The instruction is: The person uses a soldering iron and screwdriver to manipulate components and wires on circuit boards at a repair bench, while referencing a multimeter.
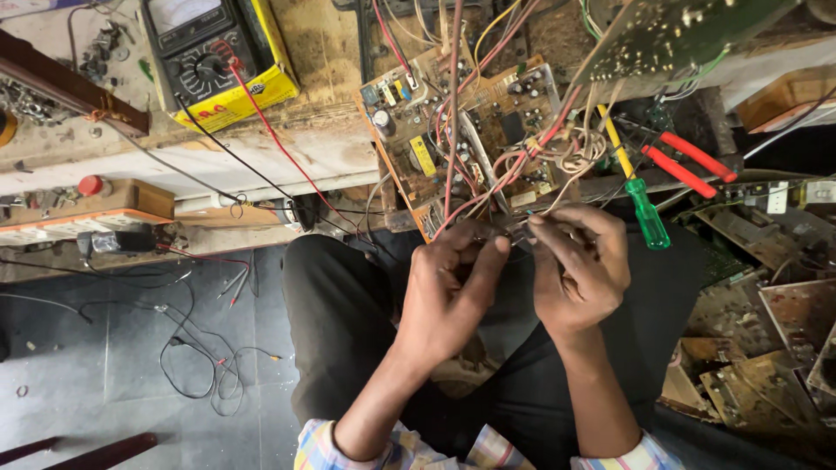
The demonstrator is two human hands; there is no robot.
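My left hand and right hand: fingers pinched on thin wires, held taut for close work; circuit board just beyond my fingertips; green screwdriver beside my right.

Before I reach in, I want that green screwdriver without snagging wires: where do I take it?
Grip the green handle of the screwdriver, coming from the lower right. It sticks out clear of the wires, while its yellow shaft runs up among them.
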